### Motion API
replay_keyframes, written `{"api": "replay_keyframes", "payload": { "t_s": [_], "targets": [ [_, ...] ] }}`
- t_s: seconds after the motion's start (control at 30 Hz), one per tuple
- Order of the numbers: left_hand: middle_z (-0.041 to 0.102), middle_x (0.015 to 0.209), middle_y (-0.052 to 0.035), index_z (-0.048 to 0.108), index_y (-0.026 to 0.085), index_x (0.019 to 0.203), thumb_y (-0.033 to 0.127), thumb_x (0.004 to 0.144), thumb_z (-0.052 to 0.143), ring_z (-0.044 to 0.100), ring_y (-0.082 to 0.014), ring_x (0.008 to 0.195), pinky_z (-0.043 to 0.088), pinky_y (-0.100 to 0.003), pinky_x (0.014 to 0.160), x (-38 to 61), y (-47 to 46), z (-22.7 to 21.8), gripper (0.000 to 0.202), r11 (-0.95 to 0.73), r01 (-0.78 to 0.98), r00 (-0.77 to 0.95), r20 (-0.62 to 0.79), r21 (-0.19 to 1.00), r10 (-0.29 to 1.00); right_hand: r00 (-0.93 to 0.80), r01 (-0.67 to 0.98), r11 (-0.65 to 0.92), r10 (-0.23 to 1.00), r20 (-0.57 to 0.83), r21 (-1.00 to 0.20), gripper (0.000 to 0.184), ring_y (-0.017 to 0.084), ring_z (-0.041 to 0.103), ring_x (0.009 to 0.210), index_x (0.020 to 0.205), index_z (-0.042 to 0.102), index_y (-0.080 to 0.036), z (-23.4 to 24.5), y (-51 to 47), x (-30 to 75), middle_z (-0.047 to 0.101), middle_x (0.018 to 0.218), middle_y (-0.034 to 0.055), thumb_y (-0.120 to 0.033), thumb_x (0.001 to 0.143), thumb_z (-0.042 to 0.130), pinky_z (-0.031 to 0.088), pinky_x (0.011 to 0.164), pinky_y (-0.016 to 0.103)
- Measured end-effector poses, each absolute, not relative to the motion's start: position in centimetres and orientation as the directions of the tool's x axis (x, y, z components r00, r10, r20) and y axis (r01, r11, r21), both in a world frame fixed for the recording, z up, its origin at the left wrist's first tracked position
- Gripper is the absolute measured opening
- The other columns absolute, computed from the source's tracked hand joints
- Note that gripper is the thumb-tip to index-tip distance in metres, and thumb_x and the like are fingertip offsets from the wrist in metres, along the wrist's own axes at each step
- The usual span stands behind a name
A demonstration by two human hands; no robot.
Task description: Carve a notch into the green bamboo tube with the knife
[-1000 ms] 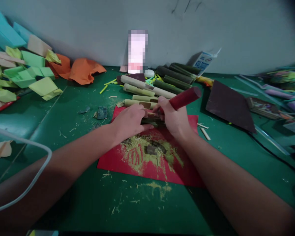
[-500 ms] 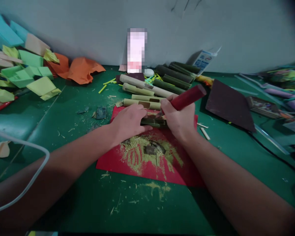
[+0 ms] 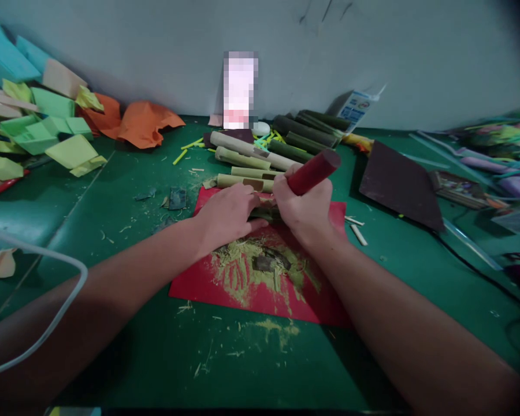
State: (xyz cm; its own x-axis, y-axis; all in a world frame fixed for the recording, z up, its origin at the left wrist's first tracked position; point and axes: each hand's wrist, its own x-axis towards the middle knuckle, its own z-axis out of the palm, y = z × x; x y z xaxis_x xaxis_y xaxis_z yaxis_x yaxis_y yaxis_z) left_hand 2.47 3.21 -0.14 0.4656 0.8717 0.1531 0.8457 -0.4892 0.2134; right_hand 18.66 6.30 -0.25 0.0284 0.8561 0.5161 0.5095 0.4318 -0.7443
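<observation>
Carving in hand: left hand [image 3: 227, 215] pins a bamboo piece [image 3: 266, 214] flat-palmed; right hand [image 3: 304, 209], just beside it, clenches a red-handled tool [image 3: 312, 171]. Next stroke likely demands firm pinning.

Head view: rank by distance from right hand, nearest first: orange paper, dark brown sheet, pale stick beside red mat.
From the right hand:
1. Pale stick, just right of it.
2. Dark brown sheet, farther right.
3. Orange paper, far back left.
</observation>
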Motion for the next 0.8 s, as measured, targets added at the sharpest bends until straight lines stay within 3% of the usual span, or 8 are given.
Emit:
{"api": "replay_keyframes", "payload": {
  "t_s": [0.2,0.47,0.6,0.8],
  "targets": [
    [0.063,0.108,-0.0138,0.073,0.013,0.114,0.043,0.099,0.059,0.06,-0.0299,0.106,0.05,-0.044,0.094,2.3,3.6,-0.8,0.036,-0.517,0.827,0.487,0.177,0.221,0.855,0.011,0.521,0.454,0.843,0.538,-0.723,0.029,0.011,0.035,0.055,0.057,0.04,-0.025,-0.6,7.3,18.4,0.039,0.054,-0.0051,-0.021,0.073,0.064,0.031,0.053,0.031],
    [0.064,0.112,-0.0152,0.074,0.01,0.11,0.04,0.1,0.058,0.057,-0.0289,0.111,0.046,-0.043,0.104,2.3,3.8,-0.8,0.035,-0.554,0.809,0.536,0.141,0.196,0.832,0.138,0.297,0.265,0.939,0.316,-0.917,0.021,0.01,0.039,0.05,0.056,0.043,-0.024,0.3,7.6,18.4,0.041,0.05,-0.0054,-0.02,0.072,0.057,0.033,0.046,0.026],
    [0.064,0.111,-0.0157,0.075,0.01,0.11,0.041,0.1,0.059,0.059,-0.0297,0.111,0.048,-0.044,0.103,2.4,3.8,-0.6,0.037,-0.549,0.809,0.527,0.152,0.213,0.836,0.202,0.304,0.327,0.896,0.396,-0.895,0.022,0.011,0.042,0.051,0.055,0.045,-0.024,-0.1,7.9,18.5,0.045,0.051,-0.0045,-0.02,0.073,0.057,0.036,0.048,0.027],
    [0.063,0.107,-0.0124,0.073,0.012,0.111,0.042,0.098,0.061,0.057,-0.0271,0.105,0.047,-0.04,0.098,2.3,3.7,-0.7,0.035,-0.568,0.803,0.539,0.184,0.183,0.822,0.095,0.376,0.405,0.877,0.47,-0.833,0.025,0.012,0.041,0.055,0.057,0.045,-0.024,-0.9,7.9,18.7,0.044,0.055,-0.0041,-0.023,0.076,0.061,0.036,0.052,0.029]
  ]
}}
